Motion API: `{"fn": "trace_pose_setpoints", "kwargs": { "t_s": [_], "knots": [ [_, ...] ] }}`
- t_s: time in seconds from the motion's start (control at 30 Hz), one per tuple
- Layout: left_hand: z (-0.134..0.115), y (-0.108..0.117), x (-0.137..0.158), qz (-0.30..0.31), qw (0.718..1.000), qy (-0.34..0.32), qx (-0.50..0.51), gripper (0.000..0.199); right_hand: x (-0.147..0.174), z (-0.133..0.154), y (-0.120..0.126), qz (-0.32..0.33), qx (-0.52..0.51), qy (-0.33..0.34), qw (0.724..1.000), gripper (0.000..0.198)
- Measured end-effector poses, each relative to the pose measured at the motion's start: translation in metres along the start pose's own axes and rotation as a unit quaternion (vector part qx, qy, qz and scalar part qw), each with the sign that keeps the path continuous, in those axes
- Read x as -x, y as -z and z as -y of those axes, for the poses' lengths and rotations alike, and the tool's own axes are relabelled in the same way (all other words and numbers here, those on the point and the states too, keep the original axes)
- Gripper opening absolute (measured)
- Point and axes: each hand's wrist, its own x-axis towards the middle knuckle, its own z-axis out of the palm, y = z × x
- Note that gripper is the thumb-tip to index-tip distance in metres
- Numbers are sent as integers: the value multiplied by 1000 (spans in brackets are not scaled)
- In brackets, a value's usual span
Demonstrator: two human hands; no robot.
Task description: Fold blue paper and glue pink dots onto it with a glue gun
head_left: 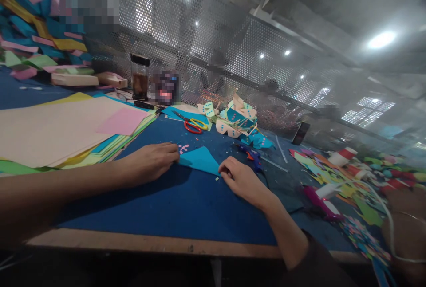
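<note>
A piece of blue paper point(201, 161), folded into a triangle, lies on the blue table top in front of me. My left hand point(163, 157) has its fingers closed on the paper's left corner. At the right corner, my right hand point(234, 175) pinches the paper between curled fingers and thumb. Small pink paper scraps point(183, 148) lie just behind the fold. Scissors with red and yellow handles point(195, 126) rest beyond it, partly on blue sheets. To the right of them sits a cluster of folded cream and blue paper pieces point(238, 118) with blue dots.
A stack of coloured paper sheets point(66, 127) covers the left side. A blue glue gun point(251, 156) and clear glue sticks point(281, 149) lie behind my right hand. Further right are a magenta tool point(321, 202), a white cable and paper cutouts. A jar point(140, 78) stands at the back.
</note>
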Motion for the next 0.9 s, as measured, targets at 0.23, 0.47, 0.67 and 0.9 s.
{"fn": "trace_pose_setpoints", "kwargs": {
  "t_s": [0.23,0.47,0.67,0.9],
  "knots": [
    [2,2,-2,12,1000,18,2,24,-1,0,1,5,-16,5,1000,4],
    [4,-3,-2,11,1000,12,-7,28,-3,0,2,-4,16,27,1000,12],
    [4,-8,-6,13,998,57,-7,24,-3,2,2,2,28,22,999,15],
    [8,-4,-13,21,995,83,44,22,-5,2,4,15,11,-2,1000,16]
  ]
}}
